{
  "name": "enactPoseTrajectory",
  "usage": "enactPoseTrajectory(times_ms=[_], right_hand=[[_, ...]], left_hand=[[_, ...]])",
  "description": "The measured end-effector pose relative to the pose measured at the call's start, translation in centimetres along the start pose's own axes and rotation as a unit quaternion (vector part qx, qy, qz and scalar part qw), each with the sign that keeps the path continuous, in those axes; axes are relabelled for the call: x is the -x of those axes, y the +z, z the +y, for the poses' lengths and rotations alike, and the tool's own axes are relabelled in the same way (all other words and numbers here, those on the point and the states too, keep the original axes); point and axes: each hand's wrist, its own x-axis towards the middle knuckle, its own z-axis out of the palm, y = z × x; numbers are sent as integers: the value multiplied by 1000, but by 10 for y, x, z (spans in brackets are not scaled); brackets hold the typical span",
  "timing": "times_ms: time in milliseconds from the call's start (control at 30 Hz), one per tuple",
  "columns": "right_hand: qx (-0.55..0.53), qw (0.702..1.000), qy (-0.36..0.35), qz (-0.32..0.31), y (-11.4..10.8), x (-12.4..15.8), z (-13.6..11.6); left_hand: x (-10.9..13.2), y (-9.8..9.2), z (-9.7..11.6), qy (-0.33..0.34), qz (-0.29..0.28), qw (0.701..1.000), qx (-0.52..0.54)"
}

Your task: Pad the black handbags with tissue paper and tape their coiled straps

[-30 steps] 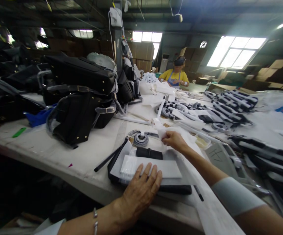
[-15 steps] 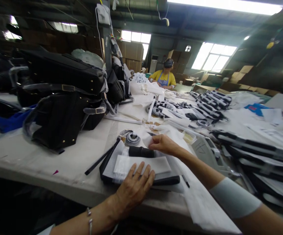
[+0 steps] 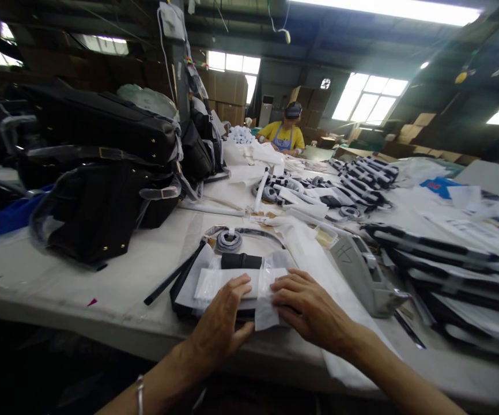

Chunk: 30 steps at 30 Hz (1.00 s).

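A flat black item (image 3: 179, 300) lies near the table's front edge, covered with white sheets and a clear plastic packet (image 3: 219, 282). My left hand (image 3: 221, 323) rests flat on the packet, fingers stretched out. My right hand (image 3: 307, 305) lies beside it, fingers spread, pressing down a white paper sheet (image 3: 267, 314) at the item's right end. A black roll (image 3: 241, 261) sits just beyond the packet, and a coiled grey strap (image 3: 229, 240) lies behind it.
Stacked black bags (image 3: 98, 173) fill the table's left side. A grey tape dispenser (image 3: 359, 271) stands to the right, with piles of black-and-white packed items (image 3: 439, 253) beyond. A person in a yellow top (image 3: 284, 135) works at the far end.
My right hand came back from the far sheet and now lies on the paper next to my left hand. The view shifted slightly to the right.
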Motion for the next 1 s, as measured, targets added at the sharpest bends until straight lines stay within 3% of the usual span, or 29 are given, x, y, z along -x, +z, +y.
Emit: enactPoseTrajectory(times_ms=[33,133,233,333,433,567,767,867,1000], right_hand=[[-4,1000,-4,15,2,4,-1],[-30,996,6,88,7,16,-4],[-85,959,126,239,11,38,-2],[-187,849,332,367,21,69,3],[-382,726,444,361,39,92,3],[-602,598,438,296,62,89,-6],[-713,489,391,317,63,55,-2],[-755,461,367,288,53,46,-3],[-777,475,302,281,34,29,-18]], left_hand=[[-2,-2,1,5,-15,1000,-5],[-5,2,4,101,-82,986,-105],[-5,14,10,144,-57,965,-211],[-3,27,15,121,-8,965,-232],[-3,37,16,93,22,976,-196],[-5,40,15,100,28,976,-191],[-7,33,11,105,45,972,-205],[-11,21,7,99,33,969,-225],[-24,-4,2,70,30,965,-250]])
